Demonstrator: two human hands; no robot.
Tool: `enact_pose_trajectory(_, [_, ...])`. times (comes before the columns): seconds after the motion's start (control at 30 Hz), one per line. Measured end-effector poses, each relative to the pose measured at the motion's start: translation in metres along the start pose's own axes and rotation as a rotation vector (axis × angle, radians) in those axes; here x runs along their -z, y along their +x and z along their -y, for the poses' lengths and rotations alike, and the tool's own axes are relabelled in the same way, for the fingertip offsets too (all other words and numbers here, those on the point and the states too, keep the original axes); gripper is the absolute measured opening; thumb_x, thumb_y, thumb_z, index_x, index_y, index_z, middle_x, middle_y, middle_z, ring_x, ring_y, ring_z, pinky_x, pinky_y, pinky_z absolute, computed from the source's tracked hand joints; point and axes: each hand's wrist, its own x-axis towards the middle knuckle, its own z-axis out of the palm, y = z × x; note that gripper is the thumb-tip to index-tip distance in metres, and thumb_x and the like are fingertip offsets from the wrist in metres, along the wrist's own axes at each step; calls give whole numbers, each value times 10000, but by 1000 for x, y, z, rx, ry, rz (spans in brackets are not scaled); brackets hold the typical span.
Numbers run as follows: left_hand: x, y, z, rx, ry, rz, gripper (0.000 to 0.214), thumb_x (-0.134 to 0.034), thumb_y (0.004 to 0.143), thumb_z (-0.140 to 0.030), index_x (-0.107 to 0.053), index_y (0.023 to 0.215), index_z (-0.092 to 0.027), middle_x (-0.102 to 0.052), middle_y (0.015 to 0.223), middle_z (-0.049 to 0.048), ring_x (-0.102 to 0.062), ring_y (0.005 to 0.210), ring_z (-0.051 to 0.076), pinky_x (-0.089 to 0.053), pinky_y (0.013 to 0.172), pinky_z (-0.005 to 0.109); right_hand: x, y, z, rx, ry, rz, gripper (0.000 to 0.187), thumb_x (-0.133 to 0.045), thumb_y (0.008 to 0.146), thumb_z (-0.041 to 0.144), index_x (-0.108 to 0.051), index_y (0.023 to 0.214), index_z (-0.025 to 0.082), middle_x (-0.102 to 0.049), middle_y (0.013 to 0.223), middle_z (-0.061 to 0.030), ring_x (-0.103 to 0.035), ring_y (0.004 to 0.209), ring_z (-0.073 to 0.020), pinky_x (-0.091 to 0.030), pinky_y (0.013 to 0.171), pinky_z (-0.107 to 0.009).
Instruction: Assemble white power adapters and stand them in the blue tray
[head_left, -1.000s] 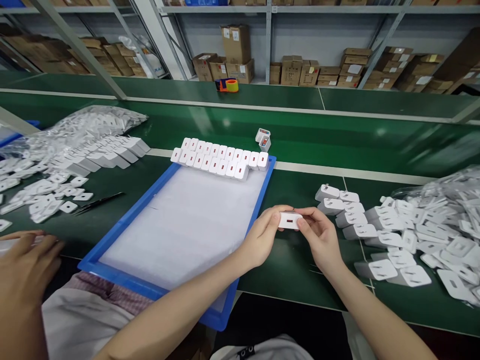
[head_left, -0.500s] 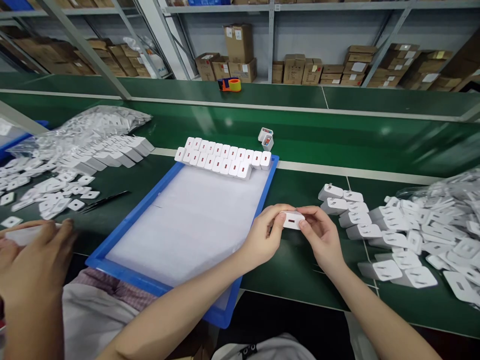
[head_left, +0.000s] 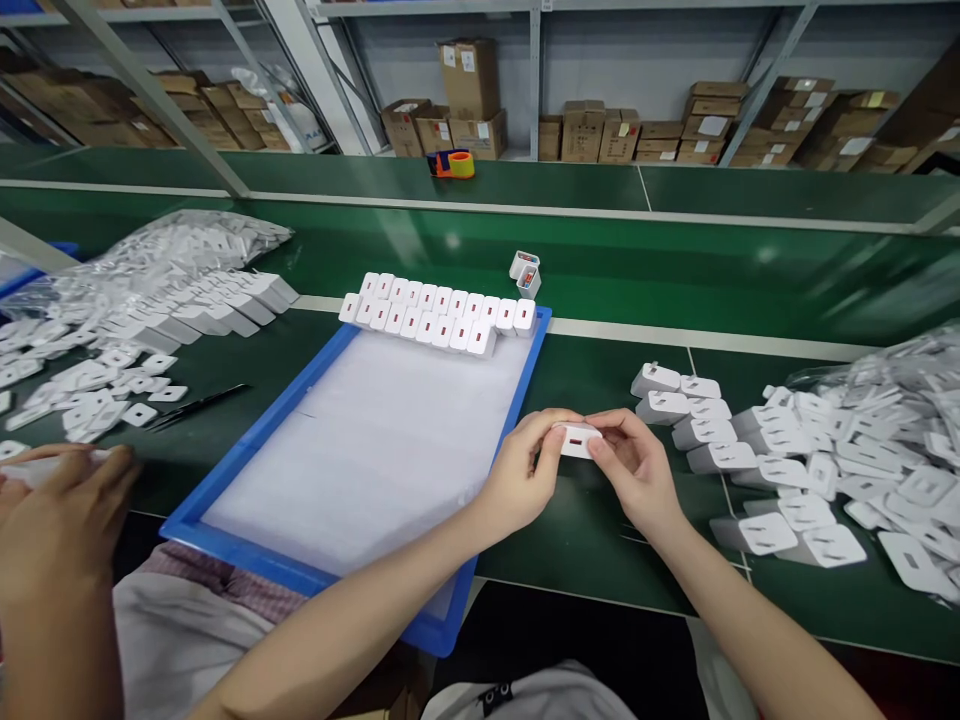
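A small white charger plug [head_left: 577, 440] with a red port facing me is pinched between my left hand [head_left: 521, 480] and my right hand [head_left: 637, 475], just off the right edge of the blue tray [head_left: 247, 545]. Both hands are closed on it, fingertips at either end. The tray holds a white foam sheet, and two rows of the same white chargers [head_left: 439, 315] stand along its far edge. A loose heap of chargers [head_left: 825, 470] lies on the green bench to the right of my right hand.
Another person's hand [head_left: 56, 520] rests at the lower left near scattered white films [head_left: 97, 385] and black tweezers [head_left: 195, 405]. A bagged pile of chargers [head_left: 172, 275] lies far left. Two chargers [head_left: 525, 272] stand behind the tray. A tape roll [head_left: 454, 163] and shelves of cartons are beyond.
My hands have stayed together on the charger, shifting only slightly. The other person's hand at the lower left has moved a little.
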Motion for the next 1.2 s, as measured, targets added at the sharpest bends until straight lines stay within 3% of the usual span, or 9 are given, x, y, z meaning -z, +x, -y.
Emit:
enact_pose_trajectory(0.23, [-3, -4, 4, -6, 46, -14, 303, -408, 1065, -330, -651, 1179, -188, -691, 1175, 96, -646, 1103, 220, -493, 983, 360, 4, 0, 1, 21, -29, 15, 190, -709, 925, 410, -672, 993, 236, -675, 970, -62, -668, 892, -184, -589, 722, -280])
enact_pose_trajectory(0.43, [-5, -4, 1, 68, -51, -22, 334, -397, 1066, -379, -648, 1158, -179, -695, 1160, 103, -658, 1054, 217, -522, 916, 340, 4, 3, -1, 24, -61, 45, 245, -699, 921, 481, -660, 979, 246, -665, 908, -43, -669, 835, -183, -597, 698, -285])
enact_pose_trajectory(0.57, [-2, -2, 1, 110, -60, 5, 354, -402, 1059, -407, -644, 1163, -172, -694, 1159, 106, -658, 1037, 222, -524, 918, 356, 7, 5, -4, 45, -68, 63, 198, -710, 923, 425, -664, 1009, 253, -664, 952, -46, -673, 860, -182, -599, 706, -285])
enact_pose_trajectory(0.73, [6, -1, 0, 171, 41, 95, 465, -379, 1059, -467, -511, 1405, -185, -638, 1298, 137, -634, 1126, 257, -519, 986, 433, 12, 2, -4, 160, -142, 44, 120, -704, 928, 294, -680, 1037, 249, -622, 1063, -77, -661, 942, -188, -592, 737, -297])
enact_pose_trajectory(0.87, [15, 1, 1, -106, 175, 188, 537, -438, 1049, -441, -375, 1530, -209, -467, 1484, 169, -472, 1379, 289, -426, 1151, 476, 13, -2, -3, 393, -343, -8, 226, -688, 916, 207, -663, 1138, 241, -583, 1173, -124, -635, 1093, -248, -607, 804, -372])
enact_pose_trajectory(1.0, [22, 6, 3, -411, 273, 199, 569, -446, 1055, -332, -279, 1596, -273, -446, 1417, 163, -483, 1345, 275, -459, 1126, 467, 16, -3, -3, 577, -494, -55, 273, -700, 898, 230, -643, 1165, 253, -595, 1208, -135, -628, 1138, -291, -609, 854, -463])
enact_pose_trajectory(1.2, [24, 10, 5, -593, 252, 81, 629, -587, 1000, -292, -341, 1579, -300, -531, 1317, 137, -566, 1222, 265, -521, 1043, 430, 20, -3, -5, 570, -405, -23, 347, -706, 911, 325, -586, 1235, 295, -589, 1270, -139, -615, 1212, -321, -617, 890, -516])
